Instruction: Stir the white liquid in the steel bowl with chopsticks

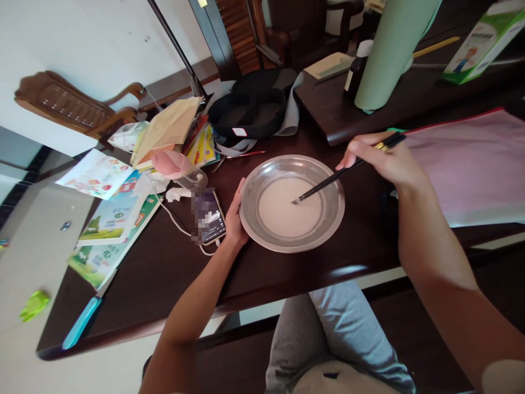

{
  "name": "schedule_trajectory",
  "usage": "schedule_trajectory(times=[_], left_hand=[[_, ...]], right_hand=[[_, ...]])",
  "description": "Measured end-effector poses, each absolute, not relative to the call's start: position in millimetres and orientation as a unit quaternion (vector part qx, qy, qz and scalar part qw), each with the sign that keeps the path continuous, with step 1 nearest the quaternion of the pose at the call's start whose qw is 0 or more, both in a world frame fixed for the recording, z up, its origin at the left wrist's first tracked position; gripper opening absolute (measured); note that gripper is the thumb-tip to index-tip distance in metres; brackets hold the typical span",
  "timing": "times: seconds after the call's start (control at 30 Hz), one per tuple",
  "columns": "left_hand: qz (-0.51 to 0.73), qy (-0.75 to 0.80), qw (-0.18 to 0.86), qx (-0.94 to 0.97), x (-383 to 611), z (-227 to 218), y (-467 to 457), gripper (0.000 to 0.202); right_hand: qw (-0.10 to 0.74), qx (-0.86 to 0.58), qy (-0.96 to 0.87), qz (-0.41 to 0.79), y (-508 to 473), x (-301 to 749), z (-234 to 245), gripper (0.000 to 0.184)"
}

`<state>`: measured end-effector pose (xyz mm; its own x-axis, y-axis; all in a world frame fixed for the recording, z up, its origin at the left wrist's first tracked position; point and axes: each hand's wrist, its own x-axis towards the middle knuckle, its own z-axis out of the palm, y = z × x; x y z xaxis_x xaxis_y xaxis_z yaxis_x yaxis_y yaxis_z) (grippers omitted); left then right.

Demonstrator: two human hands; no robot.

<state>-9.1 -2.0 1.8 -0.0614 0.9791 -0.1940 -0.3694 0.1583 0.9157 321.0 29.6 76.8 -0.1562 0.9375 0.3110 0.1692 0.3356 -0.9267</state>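
A shallow round metal bowl (333, 203) stands on the dark table, holding a smooth whitish liquid (281, 213). My left hand (237, 220) grips the bowl's left side, its thumb along the outer wall and the other fingers mostly hidden beneath. In my right hand (379, 160), closed above the bowl's right side, is a pair of black chopsticks (328, 181) with gold bands near the top. They slant down to the left, and their tips dip into the liquid near the middle. Just left of my left hand lies a lit phone (211, 216) with a cable plugged in.
A blue-handled knife (82, 323) lies at the table's left corner beside booklets (109, 219). Behind the bowl are a black bag (248, 109), papers (168, 128) and a red pencil (248, 154). A green cylinder (381, 60) stands back right, near a pink mesh pouch (463, 164).
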Motion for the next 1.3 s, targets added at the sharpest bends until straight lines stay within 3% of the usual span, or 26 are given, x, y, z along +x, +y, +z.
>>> schedule_trajectory(times=[0.07, 0.23, 0.43, 0.63, 0.83, 1.03, 1.2, 1.3], left_hand=[[0.560, 0.467, 0.599, 0.332, -9.2, 2.0, -2.1, 0.063], [0.558, 0.466, 0.603, 0.329, -9.1, 2.0, -2.0, 0.066], [0.562, 0.469, 0.595, 0.332, -9.0, 1.2, -1.7, 0.064], [0.555, 0.464, 0.607, 0.330, -9.6, 1.4, -1.7, 0.062], [0.562, 0.469, 0.596, 0.330, -8.7, 2.2, -1.8, 0.062], [0.560, 0.463, 0.608, 0.321, -8.3, 3.0, -2.2, 0.061], [0.568, 0.466, 0.594, 0.327, -8.2, 2.3, -1.8, 0.061], [0.565, 0.469, 0.596, 0.326, -8.2, 2.2, -1.8, 0.062]], right_hand=[[0.499, -0.411, -0.645, 0.407, 28.6, 322.6, 77.0, 0.056], [0.398, -0.381, -0.708, 0.443, 28.0, 312.2, 75.1, 0.053], [0.485, -0.429, -0.653, 0.392, 29.2, 317.2, 75.3, 0.053], [0.412, -0.387, -0.704, 0.430, 28.8, 311.2, 73.4, 0.054], [0.482, -0.421, -0.659, 0.396, 29.4, 317.2, 73.4, 0.051], [0.402, -0.386, -0.706, 0.437, 28.4, 312.5, 73.8, 0.053], [0.471, -0.421, -0.662, 0.404, 28.6, 317.1, 75.8, 0.052], [0.446, -0.402, -0.677, 0.426, 28.0, 316.7, 75.3, 0.055]])
